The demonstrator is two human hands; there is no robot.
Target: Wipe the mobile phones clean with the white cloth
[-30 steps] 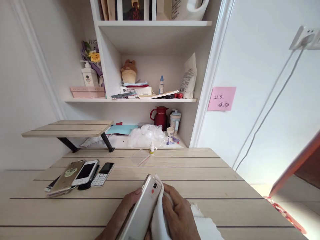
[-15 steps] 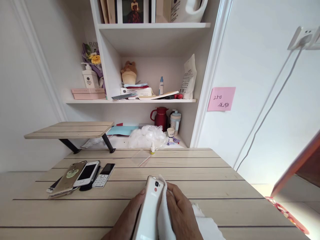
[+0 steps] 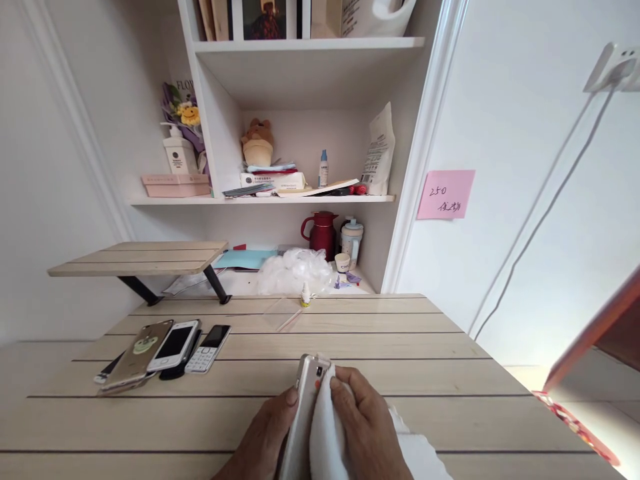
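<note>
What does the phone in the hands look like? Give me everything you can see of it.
The phone is a slim smartphone seen from the back, which looks pale silver or white and smooth. Near its top corner is a dark camera lens, with a small red-orange mark below it. It stands tilted, its top pointing away from the person, and its lower end runs out of the frame. The left hand holds it along one side, while a white cloth, held by the right hand, lies against the other.
</note>
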